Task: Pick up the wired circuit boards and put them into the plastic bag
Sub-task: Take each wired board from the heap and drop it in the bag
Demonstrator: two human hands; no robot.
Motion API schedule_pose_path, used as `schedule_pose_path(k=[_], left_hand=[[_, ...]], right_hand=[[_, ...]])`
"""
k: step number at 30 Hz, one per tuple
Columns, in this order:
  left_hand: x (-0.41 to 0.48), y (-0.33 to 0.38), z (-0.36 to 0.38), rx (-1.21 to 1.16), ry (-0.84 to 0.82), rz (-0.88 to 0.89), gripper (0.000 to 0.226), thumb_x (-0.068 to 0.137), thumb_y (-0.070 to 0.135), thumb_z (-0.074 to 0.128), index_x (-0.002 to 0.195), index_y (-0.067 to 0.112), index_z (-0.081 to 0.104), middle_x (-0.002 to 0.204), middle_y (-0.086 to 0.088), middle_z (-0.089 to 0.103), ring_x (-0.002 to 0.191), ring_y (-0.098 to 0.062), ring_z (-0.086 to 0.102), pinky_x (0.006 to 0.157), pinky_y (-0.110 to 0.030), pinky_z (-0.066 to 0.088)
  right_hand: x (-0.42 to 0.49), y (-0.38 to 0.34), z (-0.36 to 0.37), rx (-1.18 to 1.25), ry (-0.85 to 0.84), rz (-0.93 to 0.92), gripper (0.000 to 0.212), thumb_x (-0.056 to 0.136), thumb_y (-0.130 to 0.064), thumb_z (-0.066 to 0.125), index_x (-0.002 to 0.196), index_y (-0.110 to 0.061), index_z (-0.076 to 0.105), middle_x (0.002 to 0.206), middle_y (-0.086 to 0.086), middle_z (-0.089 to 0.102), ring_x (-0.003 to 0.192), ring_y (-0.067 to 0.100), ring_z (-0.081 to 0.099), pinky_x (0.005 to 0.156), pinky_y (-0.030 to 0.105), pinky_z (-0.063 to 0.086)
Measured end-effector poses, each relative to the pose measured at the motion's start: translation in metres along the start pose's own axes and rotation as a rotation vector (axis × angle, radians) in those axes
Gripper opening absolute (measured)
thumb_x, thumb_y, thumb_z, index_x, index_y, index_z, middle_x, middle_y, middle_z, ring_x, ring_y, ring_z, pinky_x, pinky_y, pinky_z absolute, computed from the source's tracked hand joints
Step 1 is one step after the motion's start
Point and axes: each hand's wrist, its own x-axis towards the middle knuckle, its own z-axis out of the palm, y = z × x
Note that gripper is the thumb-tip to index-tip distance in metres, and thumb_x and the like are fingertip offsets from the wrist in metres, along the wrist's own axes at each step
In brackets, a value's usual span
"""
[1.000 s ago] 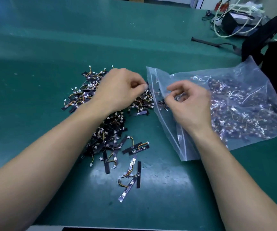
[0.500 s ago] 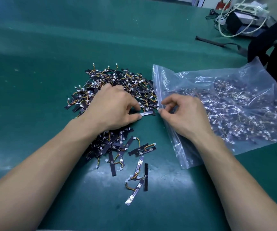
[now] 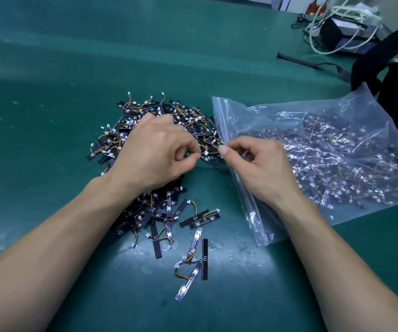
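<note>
The pile of wired circuit boards (image 3: pixel 188 121) sits on the green mat (image 3: pixel 49 116). The plastic bag (image 3: pixel 325 140) lies at 3 o'clock from it. The left hand (image 3: pixel 154 154) has curled fingers and seems to pinch one board at the pile's 4 o'clock edge. The right hand (image 3: pixel 262 166) pinches the bag's 9 o'clock edge. Lift that edge high, then slide the board in slowly so its wires don't catch.

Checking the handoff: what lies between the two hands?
Head view: a wired circuit board pinched by the left hand; right hand pinches the plastic bag.
</note>
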Motion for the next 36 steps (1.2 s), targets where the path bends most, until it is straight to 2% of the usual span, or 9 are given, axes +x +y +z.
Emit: schedule_pose_path(k=[3,6,9,14,18,21,28,32,36], left_hand=[[-0.0006,0.0022,0.0014,0.000,0.088,0.053,0.009,0.087,0.026,0.073,0.078,0.025,0.073,0.060,0.012,0.050,0.069,-0.016,0.042,0.065,-0.034,0.031],[-0.0013,0.0027,0.0025,-0.010,0.119,0.088,0.008,0.088,0.028,0.073,0.080,0.024,0.073,0.062,0.013,0.049,0.070,-0.016,0.042,0.064,-0.035,0.033],[-0.0023,0.0005,0.0024,-0.040,0.124,0.075,0.009,0.089,0.029,0.073,0.083,0.022,0.074,0.063,0.013,0.050,0.070,-0.017,0.043,0.064,-0.035,0.033],[-0.0044,-0.0038,0.0014,-0.146,0.114,0.018,0.006,0.087,0.023,0.075,0.088,0.016,0.075,0.067,0.012,0.055,0.071,-0.017,0.040,0.070,-0.041,0.045],[-0.0046,-0.0029,0.0019,-0.160,0.075,-0.025,0.020,0.090,0.034,0.069,0.099,0.018,0.076,0.077,0.010,0.065,0.077,-0.016,0.042,0.074,-0.046,0.046],[-0.0052,-0.0001,0.0028,-0.177,0.059,-0.022,0.018,0.091,0.034,0.068,0.092,0.019,0.077,0.079,0.008,0.067,0.077,-0.019,0.044,0.072,-0.049,0.046],[-0.0068,0.0011,0.0049,-0.189,0.102,-0.012,0.011,0.091,0.025,0.071,0.085,0.017,0.077,0.079,0.006,0.069,0.074,-0.017,0.041,0.069,-0.047,0.046],[-0.0078,0.0010,0.0068,-0.194,0.091,-0.011,0.011,0.091,0.027,0.071,0.086,0.019,0.076,0.080,0.007,0.069,0.075,-0.017,0.043,0.070,-0.049,0.046],[-0.0073,-0.0007,0.0061,-0.202,0.096,-0.012,0.013,0.090,0.032,0.071,0.091,0.019,0.077,0.079,0.009,0.068,0.076,-0.018,0.045,0.070,-0.049,0.047]], right_hand=[[-0.0013,-0.0028,0.0022,0.145,-0.085,0.030,0.038,0.094,-0.043,0.065,0.065,-0.021,0.074,0.061,-0.009,0.070,0.053,0.013,0.059,0.056,0.031,0.045],[-0.0003,-0.0044,0.0027,0.281,-0.117,0.033,0.029,0.093,-0.036,0.067,0.071,-0.019,0.077,0.061,0.000,0.071,0.056,0.015,0.056,0.059,0.037,0.044],[0.0000,-0.0048,0.0034,0.355,-0.112,0.034,0.020,0.090,-0.030,0.068,0.075,-0.020,0.076,0.062,-0.001,0.070,0.057,0.010,0.054,0.059,0.032,0.043],[0.0003,-0.0028,0.0043,0.382,-0.094,0.046,0.017,0.092,-0.018,0.070,0.076,-0.018,0.075,0.063,-0.001,0.070,0.055,0.006,0.052,0.059,0.024,0.042],[-0.0013,-0.0048,0.0041,0.389,-0.105,0.027,0.014,0.090,-0.022,0.069,0.081,-0.016,0.076,0.066,-0.001,0.072,0.053,0.001,0.052,0.056,0.017,0.039],[-0.0020,-0.0061,0.0047,0.413,-0.114,0.008,0.013,0.090,-0.024,0.068,0.084,-0.017,0.076,0.067,-0.001,0.072,0.049,0.001,0.046,0.052,0.016,0.035],[-0.0030,-0.0059,0.0085,0.391,-0.076,-0.023,0.012,0.085,-0.029,0.075,0.096,-0.032,0.076,0.080,0.001,0.074,0.062,0.040,0.059,0.054,0.041,0.046],[-0.0032,-0.0039,0.0089,0.379,-0.056,-0.074,0.007,0.091,-0.022,0.072,0.092,-0.027,0.076,0.073,-0.002,0.073,0.043,0.012,0.052,0.046,0.022,0.042],[-0.0034,-0.0035,0.0091,0.349,-0.020,-0.103,0.010,0.093,-0.020,0.070,0.088,-0.026,0.075,0.073,-0.002,0.073,0.038,0.013,0.054,0.043,0.022,0.043]])
